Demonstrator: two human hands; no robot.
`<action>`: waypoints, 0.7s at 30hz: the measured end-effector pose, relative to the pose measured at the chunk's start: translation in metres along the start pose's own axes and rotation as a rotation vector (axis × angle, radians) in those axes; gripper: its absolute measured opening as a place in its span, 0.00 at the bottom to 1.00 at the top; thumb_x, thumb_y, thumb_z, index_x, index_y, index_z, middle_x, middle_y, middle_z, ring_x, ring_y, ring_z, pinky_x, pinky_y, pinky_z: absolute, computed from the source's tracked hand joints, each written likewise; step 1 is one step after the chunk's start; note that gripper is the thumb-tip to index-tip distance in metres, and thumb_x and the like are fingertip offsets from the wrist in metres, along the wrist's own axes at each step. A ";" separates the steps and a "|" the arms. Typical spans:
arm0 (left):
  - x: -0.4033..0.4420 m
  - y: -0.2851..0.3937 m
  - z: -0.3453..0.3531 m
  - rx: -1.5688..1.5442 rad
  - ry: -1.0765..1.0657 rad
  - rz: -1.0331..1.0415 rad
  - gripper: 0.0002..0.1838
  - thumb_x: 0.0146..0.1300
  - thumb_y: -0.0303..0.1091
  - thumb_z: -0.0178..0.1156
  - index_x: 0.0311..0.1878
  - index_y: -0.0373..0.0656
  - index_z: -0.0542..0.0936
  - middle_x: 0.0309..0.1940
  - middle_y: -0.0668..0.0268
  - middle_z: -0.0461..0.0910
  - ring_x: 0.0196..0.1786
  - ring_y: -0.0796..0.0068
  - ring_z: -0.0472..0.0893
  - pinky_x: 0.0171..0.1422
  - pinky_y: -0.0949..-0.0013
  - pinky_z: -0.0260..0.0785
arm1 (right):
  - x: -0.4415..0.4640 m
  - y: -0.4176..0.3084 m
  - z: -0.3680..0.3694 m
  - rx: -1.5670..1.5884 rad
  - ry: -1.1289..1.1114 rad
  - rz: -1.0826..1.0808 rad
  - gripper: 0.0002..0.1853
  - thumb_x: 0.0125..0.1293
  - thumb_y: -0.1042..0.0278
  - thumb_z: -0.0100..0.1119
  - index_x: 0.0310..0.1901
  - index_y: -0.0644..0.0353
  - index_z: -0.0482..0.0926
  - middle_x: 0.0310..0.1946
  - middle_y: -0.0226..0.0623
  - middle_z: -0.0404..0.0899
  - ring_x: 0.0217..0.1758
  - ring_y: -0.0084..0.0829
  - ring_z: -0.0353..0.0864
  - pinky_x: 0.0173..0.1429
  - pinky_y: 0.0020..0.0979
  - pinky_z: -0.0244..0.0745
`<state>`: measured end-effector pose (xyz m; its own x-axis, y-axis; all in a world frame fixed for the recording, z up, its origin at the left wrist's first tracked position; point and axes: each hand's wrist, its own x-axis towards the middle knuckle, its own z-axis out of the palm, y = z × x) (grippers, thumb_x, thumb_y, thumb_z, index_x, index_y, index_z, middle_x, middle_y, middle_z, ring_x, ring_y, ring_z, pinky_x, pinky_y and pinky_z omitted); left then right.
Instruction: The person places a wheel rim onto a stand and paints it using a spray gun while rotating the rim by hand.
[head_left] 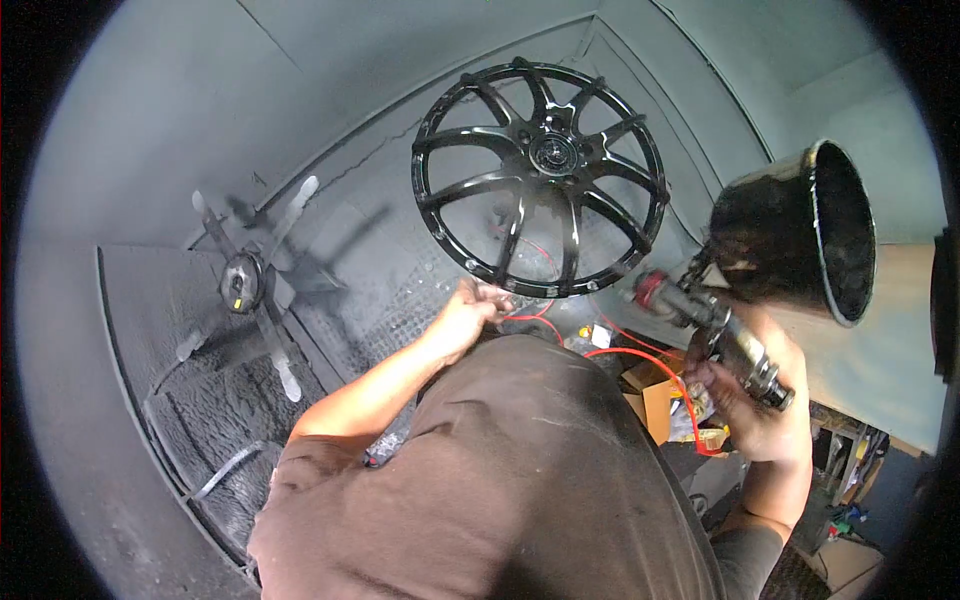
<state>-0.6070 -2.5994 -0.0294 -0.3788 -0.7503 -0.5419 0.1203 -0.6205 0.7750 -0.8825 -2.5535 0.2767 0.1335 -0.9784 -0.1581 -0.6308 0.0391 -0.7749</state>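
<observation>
The right hand (755, 412) has its fingers wrapped around a spray gun (735, 345), a slim metallic body with worn, shiny fittings and a reddish, slightly blurred front end; above those fingers sits a broad black cup (765, 235), cylindrical, its outer wall glossy and smeared, its round mouth edged by a thin pale rim; whether the cup touches the gun is hard to tell. The left hand (480, 303) has curled fingers just beside the bottom edge of a wheel (553, 153); I cannot tell whether they grip or touch it. The wheel stands above the left fingertips and up to the left of the right fingers, a round black ring with slender, forking spokes, a circular hub and bright highlights on its slick surface. Well to the left of the left fingers is a dark fixture (240, 283) with 4 flat, pale-tipped arms; below it, a panel (215, 425) shows a rough, wrinkled, charcoal texture. Between the 2 hands a smooth red hose (637, 351) arches; just left of the right fingers a brown cardboard box (655, 408) stands among small, jumbled items; below the left fingers spreads a dull brown shirt (530, 450), creased and matte.
</observation>
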 end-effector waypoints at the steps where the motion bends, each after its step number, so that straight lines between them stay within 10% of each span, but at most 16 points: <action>1: -0.001 -0.006 0.002 -0.044 -0.078 -0.031 0.27 0.51 0.19 0.52 0.58 0.29 0.62 0.56 0.54 0.78 0.56 0.66 0.78 0.58 0.67 0.73 | -0.003 -0.003 0.002 0.049 -0.033 0.006 0.22 0.56 0.79 0.66 0.55 0.65 0.79 0.42 0.44 0.84 0.46 0.37 0.85 0.54 0.35 0.77; 2: -0.005 -0.013 0.005 -0.021 -0.170 -0.038 0.39 0.52 0.20 0.51 0.71 0.31 0.53 0.59 0.53 0.75 0.57 0.66 0.75 0.60 0.66 0.71 | -0.003 -0.008 0.005 0.084 -0.054 0.013 0.22 0.57 0.79 0.67 0.55 0.65 0.79 0.46 0.46 0.84 0.50 0.39 0.84 0.57 0.36 0.75; 8: 0.006 -0.034 0.004 0.005 -0.408 -0.087 0.37 0.52 0.18 0.49 0.71 0.35 0.63 0.57 0.58 0.77 0.56 0.70 0.75 0.60 0.69 0.70 | 0.009 -0.015 0.017 0.173 -0.307 -0.034 0.24 0.58 0.79 0.67 0.58 0.65 0.79 0.54 0.48 0.82 0.61 0.43 0.80 0.67 0.36 0.69; 15: -0.006 -0.012 0.003 -0.335 -0.024 -0.152 0.24 0.53 0.17 0.50 0.55 0.38 0.73 0.48 0.63 0.78 0.50 0.70 0.79 0.57 0.67 0.73 | -0.005 0.021 0.013 0.122 0.063 0.051 0.28 0.55 0.79 0.66 0.60 0.66 0.75 0.35 0.40 0.84 0.37 0.30 0.85 0.46 0.33 0.78; 21: 0.006 -0.015 -0.007 -0.524 0.049 -0.123 0.21 0.53 0.16 0.49 0.53 0.37 0.73 0.47 0.61 0.78 0.50 0.66 0.81 0.53 0.65 0.77 | 0.004 0.020 0.006 0.148 0.144 0.065 0.26 0.61 0.78 0.63 0.62 0.66 0.73 0.33 0.37 0.83 0.37 0.28 0.84 0.46 0.31 0.78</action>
<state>-0.6050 -2.5963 -0.0462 -0.3773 -0.6668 -0.6427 0.5244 -0.7258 0.4452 -0.8897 -2.5552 0.2572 -0.0211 -0.9913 -0.1296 -0.5139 0.1220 -0.8492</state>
